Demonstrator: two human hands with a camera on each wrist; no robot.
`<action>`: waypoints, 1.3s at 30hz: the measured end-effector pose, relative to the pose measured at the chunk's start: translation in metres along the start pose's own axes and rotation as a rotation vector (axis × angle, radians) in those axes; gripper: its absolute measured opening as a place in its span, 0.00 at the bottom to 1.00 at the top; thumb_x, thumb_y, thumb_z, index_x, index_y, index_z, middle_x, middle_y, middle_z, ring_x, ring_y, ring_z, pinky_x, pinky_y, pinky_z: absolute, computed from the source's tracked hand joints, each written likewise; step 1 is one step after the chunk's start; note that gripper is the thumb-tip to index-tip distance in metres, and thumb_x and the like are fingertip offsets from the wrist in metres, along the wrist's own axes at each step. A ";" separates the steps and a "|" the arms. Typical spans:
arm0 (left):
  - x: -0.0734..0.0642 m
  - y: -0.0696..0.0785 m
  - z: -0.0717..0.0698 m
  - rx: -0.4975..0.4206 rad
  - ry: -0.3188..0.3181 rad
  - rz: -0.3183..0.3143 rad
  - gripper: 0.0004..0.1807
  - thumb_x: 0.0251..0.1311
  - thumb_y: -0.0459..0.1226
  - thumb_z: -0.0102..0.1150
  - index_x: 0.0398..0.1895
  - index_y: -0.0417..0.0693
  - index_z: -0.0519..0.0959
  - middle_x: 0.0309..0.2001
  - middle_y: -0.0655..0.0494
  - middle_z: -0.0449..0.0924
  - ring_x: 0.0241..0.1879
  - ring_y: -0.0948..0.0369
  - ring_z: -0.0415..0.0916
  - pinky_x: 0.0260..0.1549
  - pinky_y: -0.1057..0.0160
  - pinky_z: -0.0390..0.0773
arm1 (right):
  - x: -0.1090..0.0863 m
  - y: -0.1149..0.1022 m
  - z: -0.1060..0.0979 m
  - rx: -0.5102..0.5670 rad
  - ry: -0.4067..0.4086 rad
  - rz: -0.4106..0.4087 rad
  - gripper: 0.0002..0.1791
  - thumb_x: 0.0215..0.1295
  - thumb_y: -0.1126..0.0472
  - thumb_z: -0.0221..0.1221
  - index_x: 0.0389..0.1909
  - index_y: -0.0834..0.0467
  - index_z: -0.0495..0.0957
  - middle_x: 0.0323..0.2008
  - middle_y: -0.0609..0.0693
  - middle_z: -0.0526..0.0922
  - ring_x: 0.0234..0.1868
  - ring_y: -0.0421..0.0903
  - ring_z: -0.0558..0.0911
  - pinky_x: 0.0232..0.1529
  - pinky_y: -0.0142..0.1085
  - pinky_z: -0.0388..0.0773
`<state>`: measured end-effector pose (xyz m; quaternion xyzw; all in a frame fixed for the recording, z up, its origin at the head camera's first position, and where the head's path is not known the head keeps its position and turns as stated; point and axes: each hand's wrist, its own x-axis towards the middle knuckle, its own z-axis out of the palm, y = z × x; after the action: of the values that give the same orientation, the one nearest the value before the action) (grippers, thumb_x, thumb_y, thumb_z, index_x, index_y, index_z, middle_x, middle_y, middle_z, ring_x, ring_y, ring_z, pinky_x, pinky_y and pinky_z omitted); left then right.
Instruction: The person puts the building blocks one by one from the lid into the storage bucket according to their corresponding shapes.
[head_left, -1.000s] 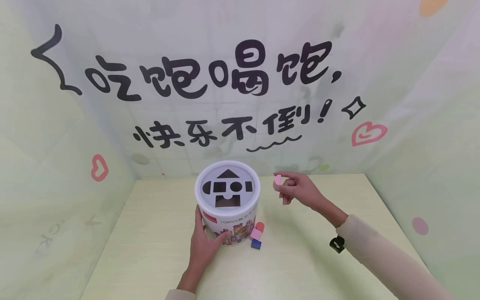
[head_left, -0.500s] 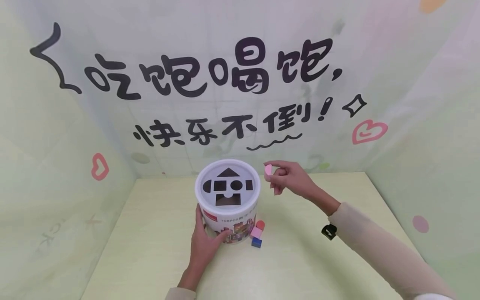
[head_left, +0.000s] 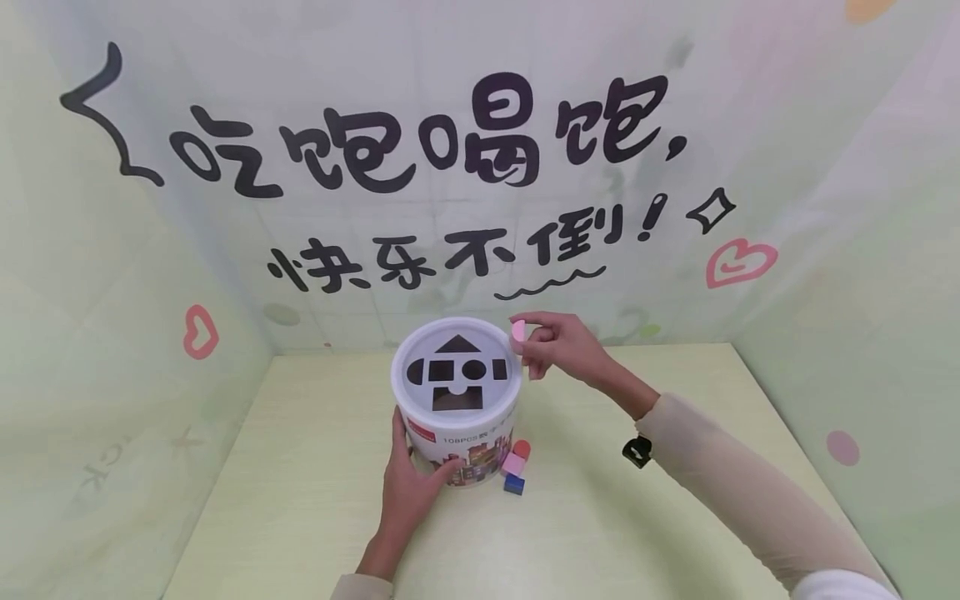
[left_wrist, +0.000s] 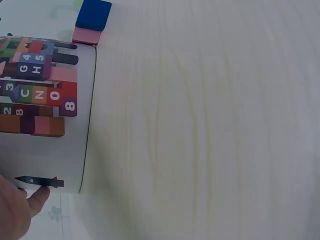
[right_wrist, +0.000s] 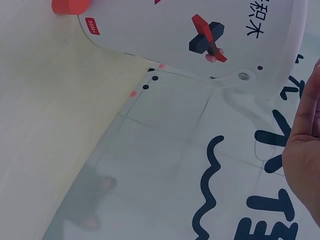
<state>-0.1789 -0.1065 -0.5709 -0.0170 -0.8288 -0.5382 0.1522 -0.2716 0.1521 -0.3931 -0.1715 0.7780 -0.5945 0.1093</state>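
Note:
A white printed bucket (head_left: 468, 446) stands on the table, its lid (head_left: 401, 375) cut with several shaped holes. Thumb in front and fingers round the left side, my left hand (head_left: 408, 496) grips it low down. In the left wrist view a fingertip of that hand (left_wrist: 15, 210) rests by the bucket's (left_wrist: 65, 155) printed pencil-like shape. Between thumb and index finger my right hand (head_left: 562, 346) pinches a pink half-round block (head_left: 518, 332) at the lid's right rim. The right wrist view shows part of this hand (right_wrist: 306, 155) beside the bucket (right_wrist: 145, 35); the pinched block is out of that view.
Against the bucket's right side lie a red round-ended block (head_left: 522, 448), a pink block (head_left: 513, 464) and a blue block (head_left: 513, 485). Pale walls (head_left: 825, 333) with black lettering enclose the table (head_left: 300, 467) at the back and both sides.
My right hand has moved left and slightly up with the pink half-round block, from beside the bucket to the lid's rim. The left hand and the bucket have stayed in place.

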 end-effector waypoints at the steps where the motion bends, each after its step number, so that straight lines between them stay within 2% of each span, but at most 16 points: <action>1: 0.000 0.000 0.000 0.003 0.000 -0.001 0.64 0.32 0.59 0.70 0.70 0.71 0.36 0.67 0.66 0.51 0.63 0.58 0.54 0.58 0.52 0.63 | 0.001 0.000 0.001 0.004 -0.003 -0.003 0.25 0.55 0.58 0.64 0.55 0.56 0.72 0.25 0.62 0.79 0.21 0.55 0.79 0.27 0.45 0.81; 8: 0.000 0.002 0.000 0.017 0.005 -0.013 0.64 0.31 0.60 0.70 0.70 0.71 0.37 0.67 0.66 0.51 0.63 0.59 0.54 0.57 0.53 0.64 | 0.010 0.003 0.014 0.025 -0.026 -0.023 0.23 0.56 0.62 0.62 0.54 0.58 0.73 0.24 0.59 0.80 0.20 0.54 0.78 0.25 0.45 0.81; 13: -0.001 0.001 0.000 0.012 -0.001 -0.024 0.64 0.31 0.59 0.70 0.70 0.72 0.36 0.67 0.68 0.51 0.63 0.59 0.54 0.57 0.53 0.63 | 0.013 0.002 0.024 0.023 -0.063 -0.031 0.23 0.56 0.61 0.63 0.54 0.59 0.73 0.23 0.59 0.80 0.20 0.54 0.78 0.25 0.45 0.81; 20: -0.001 -0.002 0.001 0.009 -0.001 0.000 0.64 0.32 0.58 0.71 0.70 0.71 0.36 0.67 0.67 0.50 0.63 0.59 0.54 0.57 0.52 0.64 | 0.016 -0.004 0.036 -0.004 -0.080 -0.031 0.24 0.56 0.59 0.63 0.54 0.60 0.73 0.23 0.60 0.80 0.20 0.53 0.78 0.24 0.43 0.80; 27: -0.002 -0.002 0.001 0.002 -0.010 0.000 0.63 0.33 0.59 0.70 0.70 0.71 0.37 0.67 0.68 0.51 0.63 0.60 0.53 0.58 0.52 0.63 | 0.020 -0.003 0.045 -0.007 -0.103 -0.033 0.24 0.53 0.55 0.65 0.52 0.56 0.74 0.22 0.57 0.80 0.21 0.54 0.79 0.25 0.44 0.81; 32: -0.002 -0.002 0.001 0.006 -0.013 0.002 0.63 0.33 0.59 0.70 0.70 0.71 0.36 0.67 0.68 0.50 0.64 0.60 0.53 0.58 0.52 0.63 | 0.024 -0.006 0.051 -0.018 -0.121 -0.046 0.21 0.54 0.58 0.65 0.50 0.56 0.75 0.22 0.56 0.80 0.21 0.53 0.79 0.23 0.44 0.81; 39: 0.000 -0.001 0.001 0.008 -0.003 0.011 0.64 0.32 0.59 0.70 0.70 0.70 0.36 0.67 0.68 0.49 0.64 0.60 0.53 0.58 0.52 0.63 | 0.028 -0.012 0.057 -0.038 -0.145 -0.016 0.19 0.56 0.61 0.63 0.49 0.55 0.75 0.23 0.56 0.80 0.20 0.53 0.80 0.23 0.43 0.81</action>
<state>-0.1794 -0.1060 -0.5725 -0.0218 -0.8309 -0.5342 0.1543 -0.2742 0.0879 -0.3958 -0.2223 0.7777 -0.5665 0.1575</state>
